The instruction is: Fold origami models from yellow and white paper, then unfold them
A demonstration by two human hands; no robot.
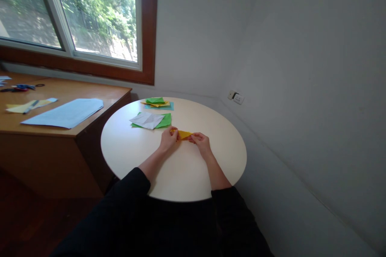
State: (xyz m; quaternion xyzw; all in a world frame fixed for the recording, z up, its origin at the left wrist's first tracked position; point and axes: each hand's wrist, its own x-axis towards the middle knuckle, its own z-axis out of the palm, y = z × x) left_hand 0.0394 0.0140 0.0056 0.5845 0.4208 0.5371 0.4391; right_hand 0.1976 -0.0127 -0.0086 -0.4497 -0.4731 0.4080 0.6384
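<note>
A small folded piece of yellow paper (183, 134) is stretched between my two hands, over the middle of the round white table (181, 180). My left hand (169, 138) pinches its left end, fingers closed on it. At the other end, my right hand (200, 141) grips the paper between thumb and fingers. Just beyond my left hand lies a creased white sheet (146, 120) on top of green paper (165, 120). Parts of the yellow paper are covered by my fingers, so its full shape cannot be made out.
Toward the table's far edge sits a small pile of green (155, 100), yellow and light blue paper (169, 106). A wooden desk (114, 93) on the left bears white sheets (68, 113), a pen (30, 107) and dark-handled items (22, 87). Walls and a socket (238, 98) border the right.
</note>
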